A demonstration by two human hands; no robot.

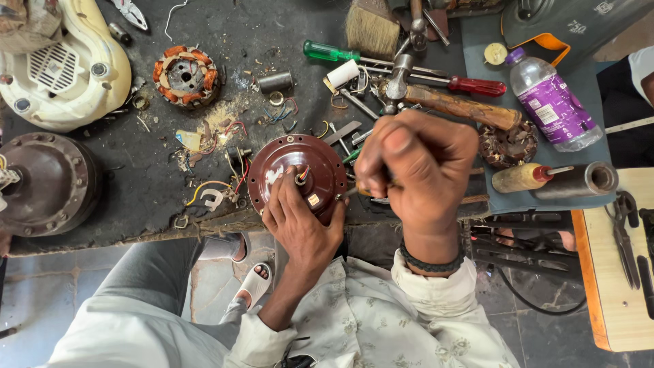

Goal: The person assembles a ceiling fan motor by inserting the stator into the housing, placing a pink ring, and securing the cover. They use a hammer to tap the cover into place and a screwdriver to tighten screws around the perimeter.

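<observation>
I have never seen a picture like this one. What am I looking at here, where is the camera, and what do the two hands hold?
There is no machine here: a person works with two bare hands. The one picture comes from a camera on the person's head, looking down at a dark workbench.

The left hand rests on a round maroon motor cover at the bench's near edge, fingers by the wires at its centre. The right hand is closed around a tool; only its metal tip shows, touching the cover's rim, so its kind is not certain.

Around them lie a copper-wound coil, a white housing, another dark round cover, screwdrivers with a green and a red handle, a hammer, a brush and a plastic bottle.
</observation>
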